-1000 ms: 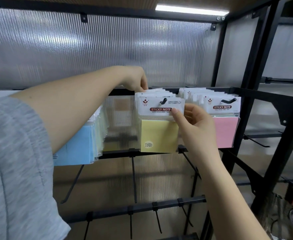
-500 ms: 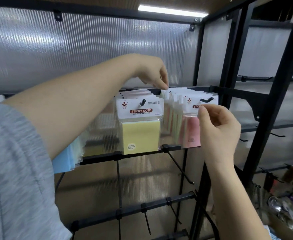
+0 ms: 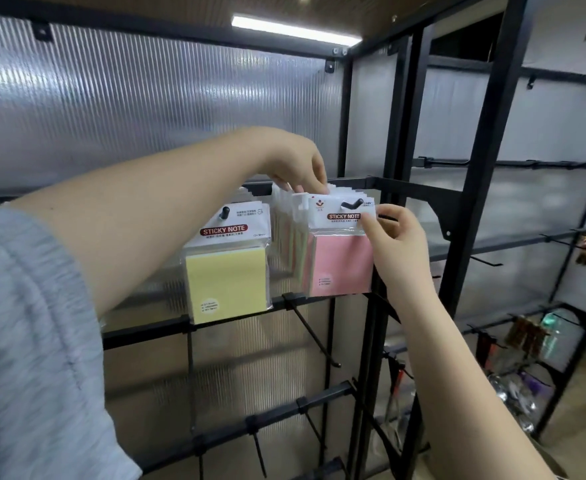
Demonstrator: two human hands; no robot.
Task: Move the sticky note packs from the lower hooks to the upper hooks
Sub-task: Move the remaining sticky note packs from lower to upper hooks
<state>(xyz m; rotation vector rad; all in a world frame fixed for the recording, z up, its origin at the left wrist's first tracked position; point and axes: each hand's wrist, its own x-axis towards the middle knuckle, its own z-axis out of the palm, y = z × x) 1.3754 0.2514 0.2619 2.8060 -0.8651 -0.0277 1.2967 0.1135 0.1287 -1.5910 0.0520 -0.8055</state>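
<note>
Fingers: left hand (image 3: pixel 296 166) pinches card tops; right hand (image 3: pixel 397 237) pinches pink pack (image 3: pixel 340 261).
Label: "STICKY NOTE", white on red.
Yellow pack (image 3: pixel 229 271): hangs on hook (image 3: pixel 225 213).

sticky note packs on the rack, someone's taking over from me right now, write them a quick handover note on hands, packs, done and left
Left hand: fingertips pinch the card tops of the pink row, behind the front pack.
Right hand: pinches the right edge of the front pink pack.
Packs: pink row hangs on the right upper hook; yellow pack fronts a row on the next hook left.
Done: the lower hooks in view are bare.
Left: probably just squaring up the pink row; the rack's far left is hidden by the arm.
</note>
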